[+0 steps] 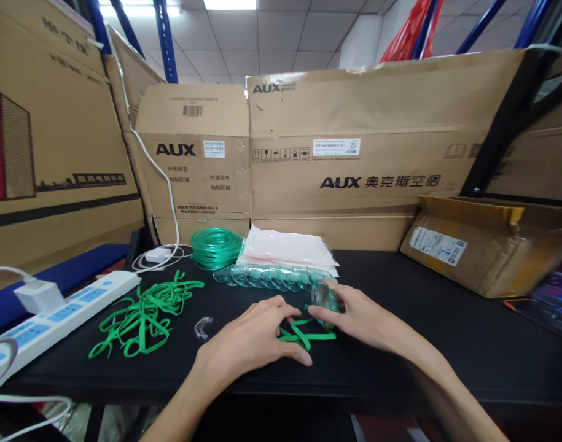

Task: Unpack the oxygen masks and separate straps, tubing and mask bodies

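My right hand (349, 310) grips a clear green-tinted plastic face mask (323, 296), its thumb and fingers closed around the side of the mask. A green elastic strap (315, 336) lies crossed on the black table just below the mask. Over the strap's left end rests my left hand (255, 331), thumb and fingers apart; its fingertips are close to the strap, and whether they touch it is unclear. Behind both hands runs a nested row of similar clear masks (271, 279). To the left is a tangled heap of green elastic straps (152, 313).
Small thin metal strips (202, 328) lie left of my left hand. A green tubing coil (216, 247) and white plastic bags (285, 248) are at the back. A white power strip (59, 316) borders the left, an open carton (483, 245) the right. Large cardboard (377, 123) stands behind.
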Demonstrator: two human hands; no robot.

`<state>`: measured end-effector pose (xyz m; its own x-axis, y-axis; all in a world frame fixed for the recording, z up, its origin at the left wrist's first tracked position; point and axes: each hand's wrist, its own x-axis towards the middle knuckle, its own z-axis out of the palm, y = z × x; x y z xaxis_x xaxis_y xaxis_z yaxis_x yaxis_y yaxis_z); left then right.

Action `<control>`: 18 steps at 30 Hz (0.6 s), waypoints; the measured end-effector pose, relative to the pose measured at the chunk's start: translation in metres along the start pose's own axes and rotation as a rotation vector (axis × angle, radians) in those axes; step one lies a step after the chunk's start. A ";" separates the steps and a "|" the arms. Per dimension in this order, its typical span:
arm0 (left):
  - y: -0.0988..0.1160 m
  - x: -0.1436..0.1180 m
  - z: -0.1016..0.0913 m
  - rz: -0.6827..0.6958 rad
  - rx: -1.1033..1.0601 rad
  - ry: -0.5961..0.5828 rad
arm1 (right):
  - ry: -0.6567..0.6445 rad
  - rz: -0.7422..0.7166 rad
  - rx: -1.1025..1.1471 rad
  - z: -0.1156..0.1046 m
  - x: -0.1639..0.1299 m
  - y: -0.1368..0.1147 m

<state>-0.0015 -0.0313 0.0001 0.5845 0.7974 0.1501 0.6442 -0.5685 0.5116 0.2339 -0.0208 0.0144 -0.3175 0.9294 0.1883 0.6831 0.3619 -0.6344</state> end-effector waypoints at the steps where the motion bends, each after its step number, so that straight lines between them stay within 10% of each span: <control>1: 0.000 0.001 0.002 -0.003 0.007 0.010 | -0.023 -0.026 0.062 0.002 -0.001 -0.003; 8: -0.004 0.008 0.009 0.045 0.003 0.072 | -0.152 -0.031 0.383 0.012 -0.002 -0.016; 18: -0.016 0.016 0.008 0.078 -0.024 0.121 | 0.037 0.080 0.259 0.002 0.009 0.008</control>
<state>0.0017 -0.0108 -0.0123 0.5680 0.7702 0.2901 0.5865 -0.6260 0.5139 0.2350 -0.0099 0.0090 -0.2418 0.9580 0.1539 0.5122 0.2608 -0.8183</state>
